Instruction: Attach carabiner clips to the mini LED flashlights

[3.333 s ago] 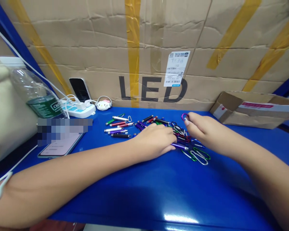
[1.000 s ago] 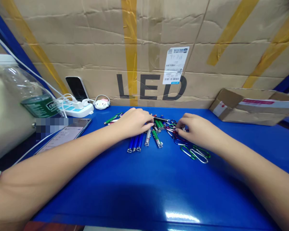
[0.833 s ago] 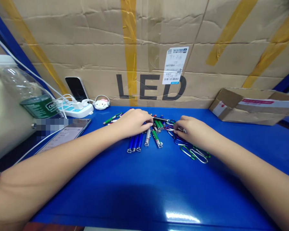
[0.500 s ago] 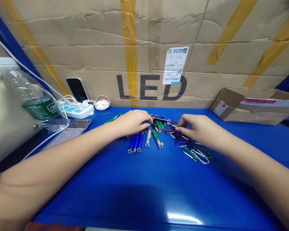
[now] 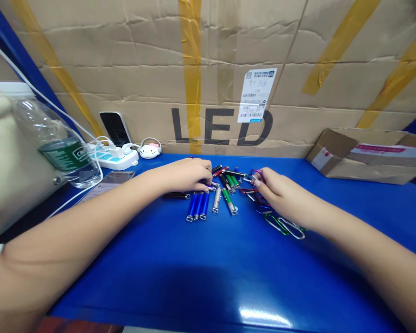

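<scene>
A heap of small coloured keychain flashlights (image 5: 217,194) lies on the blue tabletop (image 5: 208,259), several blue ones (image 5: 198,206) lined up side by side. To their right lies a tangle of coloured carabiner clips (image 5: 284,225). My left hand (image 5: 189,173) rests palm down on the flashlights with its fingers curled over them. My right hand (image 5: 275,192) pinches a purple carabiner (image 5: 255,174) at the far edge of the clip pile.
A big cardboard box marked LED (image 5: 222,125) walls the back. A small open carton (image 5: 367,155) sits at the right. At left stand a plastic bottle (image 5: 55,143), a white power strip (image 5: 116,157) with a phone leaning behind it, and a flat phone (image 5: 106,181).
My left hand has slid over the flashlight heap and a row of blue ones now lies sorted in front. My right hand has taken a purple carabiner from the pile.
</scene>
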